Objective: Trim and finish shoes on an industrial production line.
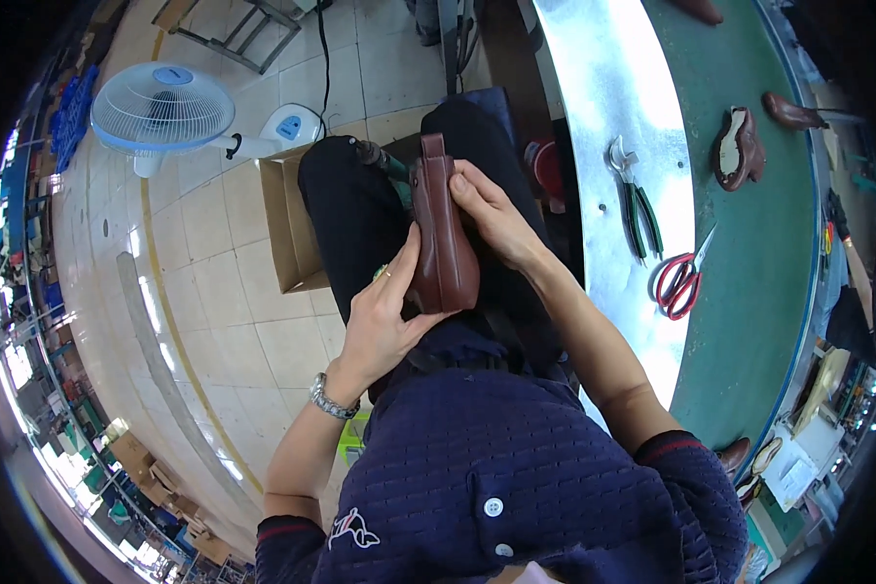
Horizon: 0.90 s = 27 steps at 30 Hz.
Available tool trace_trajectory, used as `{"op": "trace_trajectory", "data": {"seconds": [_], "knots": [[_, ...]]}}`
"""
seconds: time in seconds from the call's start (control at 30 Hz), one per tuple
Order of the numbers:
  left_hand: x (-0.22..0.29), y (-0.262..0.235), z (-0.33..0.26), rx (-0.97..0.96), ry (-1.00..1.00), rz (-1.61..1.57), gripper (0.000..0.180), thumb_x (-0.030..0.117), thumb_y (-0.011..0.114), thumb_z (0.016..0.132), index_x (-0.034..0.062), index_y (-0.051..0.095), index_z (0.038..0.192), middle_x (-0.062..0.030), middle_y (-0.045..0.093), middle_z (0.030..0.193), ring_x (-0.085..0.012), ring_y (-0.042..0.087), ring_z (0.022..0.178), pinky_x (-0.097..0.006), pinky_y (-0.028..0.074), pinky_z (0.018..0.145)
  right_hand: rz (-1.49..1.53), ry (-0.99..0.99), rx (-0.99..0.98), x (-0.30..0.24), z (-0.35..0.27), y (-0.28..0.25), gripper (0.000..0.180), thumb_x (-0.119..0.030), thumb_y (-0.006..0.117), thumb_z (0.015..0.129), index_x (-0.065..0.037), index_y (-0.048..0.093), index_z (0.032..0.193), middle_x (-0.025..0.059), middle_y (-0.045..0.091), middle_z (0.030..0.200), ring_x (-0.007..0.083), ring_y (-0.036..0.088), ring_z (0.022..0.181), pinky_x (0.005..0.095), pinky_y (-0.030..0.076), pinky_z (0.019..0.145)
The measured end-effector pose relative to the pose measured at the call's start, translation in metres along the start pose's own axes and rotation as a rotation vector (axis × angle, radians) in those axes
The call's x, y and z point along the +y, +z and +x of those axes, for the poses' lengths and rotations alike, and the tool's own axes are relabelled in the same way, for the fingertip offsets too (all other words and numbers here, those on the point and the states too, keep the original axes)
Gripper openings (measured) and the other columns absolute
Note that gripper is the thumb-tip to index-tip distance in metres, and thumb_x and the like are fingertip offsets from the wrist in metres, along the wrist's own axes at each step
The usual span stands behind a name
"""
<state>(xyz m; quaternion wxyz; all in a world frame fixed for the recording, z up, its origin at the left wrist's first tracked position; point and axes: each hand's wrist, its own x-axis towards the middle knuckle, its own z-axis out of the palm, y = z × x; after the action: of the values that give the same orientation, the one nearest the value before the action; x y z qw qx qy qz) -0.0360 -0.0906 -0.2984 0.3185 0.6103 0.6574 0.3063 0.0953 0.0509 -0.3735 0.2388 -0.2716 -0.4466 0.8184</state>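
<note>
Over my lap I hold a brown leather shoe (442, 238), its rounded end toward me and a narrow upright tab at its far end. My left hand (380, 310) is closed on its near left side, fingers along the leather and thumb under the rounded end. My right hand (496, 216) grips the far right side, thumb against the leather; its other fingers are partly hidden. Just left of the shoe's far end, a green tool with a dark metal tip (368, 151) shows between my knees, mostly covered.
On the metal-edged bench (618, 58) at right lie green-handled pincers (633, 200) and red-handled scissors (679, 287). Another brown shoe (740, 151) lies on the green top. A cardboard box (292, 229) and white-blue fan (164, 107) stand left. A person's arm (855, 268) appears far right.
</note>
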Motion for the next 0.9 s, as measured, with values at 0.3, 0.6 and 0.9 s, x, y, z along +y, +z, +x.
{"op": "trace_trajectory", "data": {"seconds": [0.3, 0.6, 0.9], "knots": [[-0.001, -0.005, -0.002, 0.005, 0.057, -0.033, 0.087, 0.021, 0.081, 0.074, -0.0034, 0.036, 0.144, -0.0243, 0.058, 0.126, -0.0350, 0.061, 0.110, -0.037, 0.049, 0.092, -0.086, 0.075, -0.177, -0.035, -0.007, -0.010, 0.066, -0.024, 0.083, 0.073, -0.009, 0.049, 0.127, 0.0012, 0.054, 0.115, 0.0130, 0.049, 0.110, 0.0298, 0.039, 0.099], [0.002, -0.046, 0.001, 0.188, -0.079, -0.110, 0.084, 0.018, 0.083, 0.073, -0.0037, 0.040, 0.142, -0.0198, 0.066, 0.104, -0.0294, 0.066, 0.092, -0.035, 0.052, 0.080, -0.026, -0.104, -0.210, -0.058, 0.022, 0.046, 0.090, -0.034, 0.079, 0.078, -0.015, 0.027, 0.149, 0.0097, 0.037, 0.142, 0.0225, 0.038, 0.130, 0.0388, 0.034, 0.107], [-0.033, -0.118, 0.074, 0.557, -0.047, -0.441, 0.046, 0.022, 0.052, 0.100, -0.0034, 0.048, 0.138, -0.0161, 0.056, 0.133, -0.0206, 0.054, 0.117, -0.031, 0.039, 0.102, -0.304, -0.040, -0.393, -0.056, -0.027, 0.050, 0.118, -0.038, 0.079, 0.080, -0.014, -0.010, 0.154, 0.0184, 0.028, 0.153, 0.0242, 0.034, 0.136, 0.0333, 0.030, 0.111]]}}
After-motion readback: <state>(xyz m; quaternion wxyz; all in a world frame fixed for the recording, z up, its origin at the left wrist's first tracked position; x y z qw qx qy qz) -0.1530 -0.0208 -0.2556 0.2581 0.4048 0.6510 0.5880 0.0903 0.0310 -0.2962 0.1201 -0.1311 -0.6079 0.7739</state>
